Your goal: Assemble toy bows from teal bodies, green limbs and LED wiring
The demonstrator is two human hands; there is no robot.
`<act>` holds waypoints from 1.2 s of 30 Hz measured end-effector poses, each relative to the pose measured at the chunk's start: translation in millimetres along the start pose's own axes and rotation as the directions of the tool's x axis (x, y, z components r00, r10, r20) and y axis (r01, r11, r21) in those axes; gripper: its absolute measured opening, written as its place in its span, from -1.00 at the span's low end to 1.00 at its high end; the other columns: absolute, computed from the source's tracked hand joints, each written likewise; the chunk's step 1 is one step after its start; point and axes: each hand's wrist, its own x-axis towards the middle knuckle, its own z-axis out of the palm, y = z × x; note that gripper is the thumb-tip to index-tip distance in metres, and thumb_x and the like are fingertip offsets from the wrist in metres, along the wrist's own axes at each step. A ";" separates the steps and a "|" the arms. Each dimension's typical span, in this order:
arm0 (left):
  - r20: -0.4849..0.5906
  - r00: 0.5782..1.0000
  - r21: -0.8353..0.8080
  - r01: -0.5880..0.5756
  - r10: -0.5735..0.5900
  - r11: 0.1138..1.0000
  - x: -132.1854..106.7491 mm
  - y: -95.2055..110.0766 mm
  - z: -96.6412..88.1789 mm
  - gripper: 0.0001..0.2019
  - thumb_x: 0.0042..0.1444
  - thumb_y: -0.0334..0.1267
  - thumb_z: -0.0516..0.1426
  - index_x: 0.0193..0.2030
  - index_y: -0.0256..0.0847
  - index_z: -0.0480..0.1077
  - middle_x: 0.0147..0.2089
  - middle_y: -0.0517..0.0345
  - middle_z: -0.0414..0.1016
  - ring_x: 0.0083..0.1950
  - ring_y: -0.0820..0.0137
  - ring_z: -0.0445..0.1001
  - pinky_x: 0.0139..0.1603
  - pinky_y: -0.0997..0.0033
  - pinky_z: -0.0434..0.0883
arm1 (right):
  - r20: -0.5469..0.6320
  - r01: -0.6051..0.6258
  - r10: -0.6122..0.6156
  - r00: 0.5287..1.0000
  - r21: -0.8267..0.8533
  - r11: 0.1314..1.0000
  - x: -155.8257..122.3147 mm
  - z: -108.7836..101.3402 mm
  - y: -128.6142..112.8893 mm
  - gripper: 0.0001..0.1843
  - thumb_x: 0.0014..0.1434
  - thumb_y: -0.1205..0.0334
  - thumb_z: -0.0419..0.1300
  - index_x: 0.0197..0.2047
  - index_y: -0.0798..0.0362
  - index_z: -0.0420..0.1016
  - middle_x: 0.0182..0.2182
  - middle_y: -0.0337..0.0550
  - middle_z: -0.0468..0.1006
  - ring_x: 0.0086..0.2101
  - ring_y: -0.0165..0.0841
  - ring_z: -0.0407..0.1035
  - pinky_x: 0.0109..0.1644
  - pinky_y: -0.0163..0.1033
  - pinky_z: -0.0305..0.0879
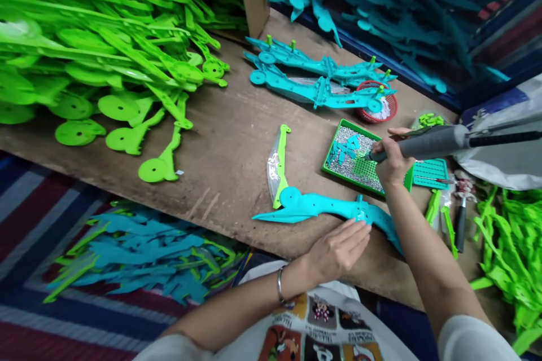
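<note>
In front of me on the table lies a long blue plastic toy part [334,204], shaped like a bow or gun body. My left hand [341,243] rests against its near edge, fingers stretched out flat and the thumb hidden. A grey electric screwdriver [432,144] is gripped in my right hand [393,161]. Its tip points down into a green tray [339,172] of small silver screws [341,146], with a few small blue pieces [348,146] among them. Touching the blue part's left end is a green curved piece [281,166] with a clear plastic blade.
Green parts [105,51] are heaped at left. Blue assemblies [313,82] lie behind, beside a red basket [392,104]. A blue crate [453,98] stands at the back. More green parts [516,254] and a black-handled hammer [461,223] are at right. Blue and green pieces [148,254] pile below.
</note>
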 end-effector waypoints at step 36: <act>-0.197 0.958 0.175 0.242 -0.207 0.954 -40.5 -33.5 -52.7 -0.79 0.32 -0.46 0.11 0.04 -0.37 0.48 0.06 -0.13 0.60 0.21 0.21 0.52 0.34 0.09 0.46 | 0.478 -0.389 0.264 0.838 0.183 0.903 -113.3 102.2 -80.3 -0.79 0.14 0.10 0.32 -0.22 -0.04 0.40 -0.63 -0.43 0.33 -0.62 -0.42 0.28 -0.45 -0.22 0.34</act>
